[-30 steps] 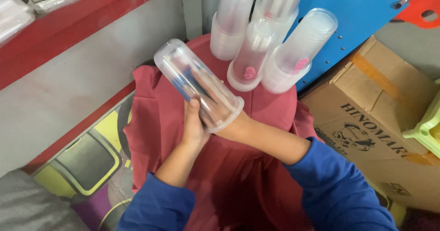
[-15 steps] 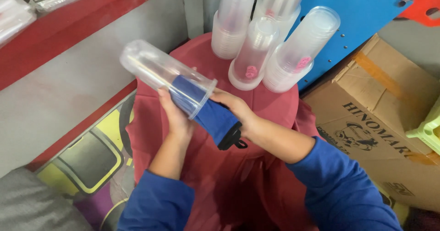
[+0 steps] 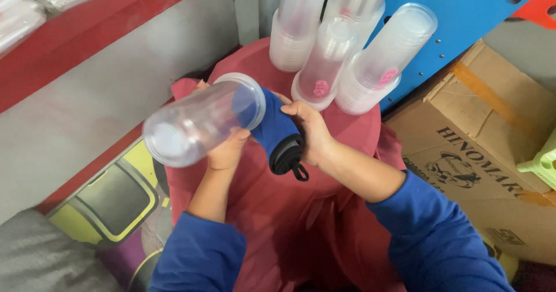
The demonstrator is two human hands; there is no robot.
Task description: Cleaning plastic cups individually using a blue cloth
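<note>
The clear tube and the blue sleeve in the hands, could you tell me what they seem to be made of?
Clear tube: likely thin glossy plastic, see-through, with highlights. Blue sleeve: seemingly soft matte fabric with a black band, bending under the right hand. Left hand supports the tube.

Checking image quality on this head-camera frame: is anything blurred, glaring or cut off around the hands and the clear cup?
Head view: even, soft light, no hard shadows; the clear cup in the left hand shows slight motion softness and faint sheen, no blown-out glare; the right hand and blue sleeve are fairly sharp; the stacked cups are cut off by the top edge.
</note>
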